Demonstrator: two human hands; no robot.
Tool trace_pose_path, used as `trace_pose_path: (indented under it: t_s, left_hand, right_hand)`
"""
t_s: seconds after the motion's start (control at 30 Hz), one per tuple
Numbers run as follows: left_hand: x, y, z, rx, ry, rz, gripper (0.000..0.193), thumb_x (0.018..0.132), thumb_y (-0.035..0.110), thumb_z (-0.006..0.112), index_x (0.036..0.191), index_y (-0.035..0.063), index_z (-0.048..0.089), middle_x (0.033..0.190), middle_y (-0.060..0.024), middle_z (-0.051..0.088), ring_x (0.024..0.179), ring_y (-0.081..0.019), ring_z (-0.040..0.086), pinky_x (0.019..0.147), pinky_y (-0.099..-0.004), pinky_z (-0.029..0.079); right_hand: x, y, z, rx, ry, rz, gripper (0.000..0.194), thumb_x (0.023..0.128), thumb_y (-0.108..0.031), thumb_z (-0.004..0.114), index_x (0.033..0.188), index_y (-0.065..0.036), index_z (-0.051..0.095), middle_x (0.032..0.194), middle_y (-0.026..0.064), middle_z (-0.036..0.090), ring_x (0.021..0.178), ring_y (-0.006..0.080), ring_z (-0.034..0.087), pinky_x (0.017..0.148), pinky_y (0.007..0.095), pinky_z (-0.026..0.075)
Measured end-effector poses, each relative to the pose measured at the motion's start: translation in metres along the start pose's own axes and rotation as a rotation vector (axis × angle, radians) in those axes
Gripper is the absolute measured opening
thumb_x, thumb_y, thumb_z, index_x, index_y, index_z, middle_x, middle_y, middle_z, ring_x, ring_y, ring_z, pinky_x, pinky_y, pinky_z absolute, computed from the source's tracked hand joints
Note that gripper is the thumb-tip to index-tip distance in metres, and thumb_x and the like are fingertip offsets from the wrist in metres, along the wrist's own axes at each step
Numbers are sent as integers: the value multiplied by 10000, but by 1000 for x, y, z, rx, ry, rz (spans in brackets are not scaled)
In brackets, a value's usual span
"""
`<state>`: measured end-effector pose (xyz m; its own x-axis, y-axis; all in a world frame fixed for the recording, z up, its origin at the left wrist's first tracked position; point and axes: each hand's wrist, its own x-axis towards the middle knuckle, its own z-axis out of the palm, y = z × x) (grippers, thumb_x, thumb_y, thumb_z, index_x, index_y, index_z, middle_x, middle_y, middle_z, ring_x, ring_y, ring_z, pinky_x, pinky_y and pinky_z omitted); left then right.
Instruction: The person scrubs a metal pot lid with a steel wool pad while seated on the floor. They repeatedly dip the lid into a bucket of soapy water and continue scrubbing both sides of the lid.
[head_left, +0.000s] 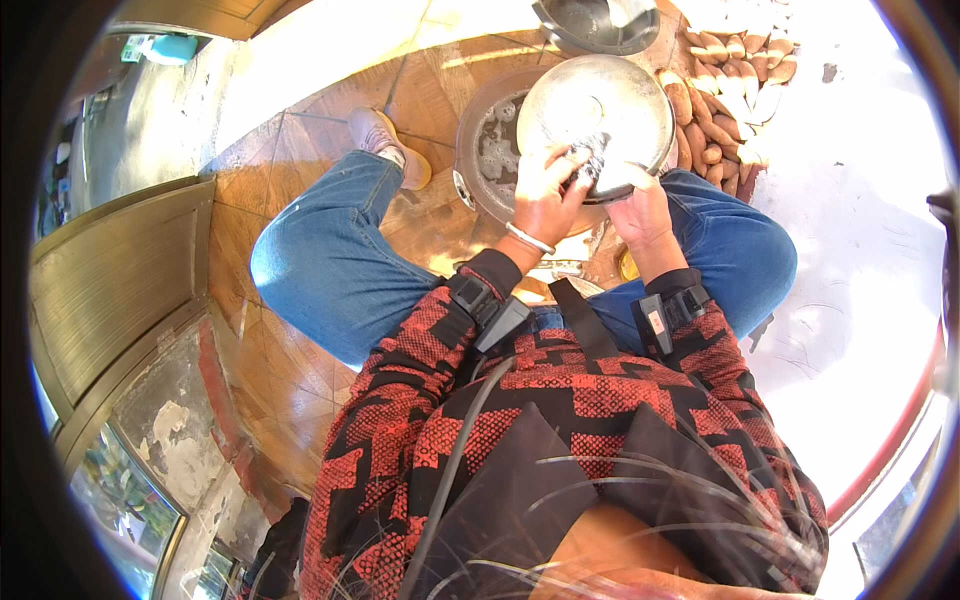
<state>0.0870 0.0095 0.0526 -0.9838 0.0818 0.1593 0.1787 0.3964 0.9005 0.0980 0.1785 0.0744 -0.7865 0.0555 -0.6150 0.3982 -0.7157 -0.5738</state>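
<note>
My left hand (551, 187) grips a crumpled steel wool scourer (590, 156), pressed against a round metal pan or lid (555, 90). The pan's face is bright with glare. With my right hand (643, 210) I hold the near rim of the pan, thumb on its face and fingers partly hidden beneath. The pan is tilted above a brown plastic basin (471, 131), covering the basin's right part. Foamy, dark water (500, 142) shows inside the basin on the left.
Behind the pan stands a dark bowl (600, 26). Many sweet potatoes (712, 135) lie piled at the right, beside a white wall (840, 225). My knees flank the basin on the tiled floor (300, 165). A metal door panel (124, 285) stands at the left.
</note>
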Motion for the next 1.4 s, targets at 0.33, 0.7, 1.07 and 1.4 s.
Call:
trace_pose_path:
  t_s: [0.33,0.7,1.07,1.4]
  left_hand:
    - [40,-170,24,161,104,-369,305,838,183,750,1129,94,734,1071,-143,652,1021,-325,624,930,-397,495]
    - [8,-240,79,587,-722,-576,449,874,193,698,1309,190,589,1510,-165,424,1241,-432,545,1012,-528,489]
    - [18,-57,9,-474,-179,-720,154,837,62,696,981,31,652,907,-61,654,702,-121,621,564,-280,522]
    - [-2,-44,19,48,-14,-154,332,818,240,759,1131,136,721,1132,-171,527,1081,-377,475,980,-463,405]
  right_hand:
    - [-4,-11,-33,75,93,25,406,884,-49,591,1280,37,561,1255,154,633,1171,292,613,1030,465,480]
    - [-16,-7,-33,-7,227,-104,470,956,-94,595,1401,3,479,1364,125,583,1260,274,565,1081,469,450]
    - [32,41,-19,-58,387,-112,295,921,-86,690,1188,26,636,1105,88,692,948,187,671,809,352,536]
    - [-2,35,2,92,175,54,267,930,-109,644,1163,21,633,1119,108,698,995,256,684,885,420,556]
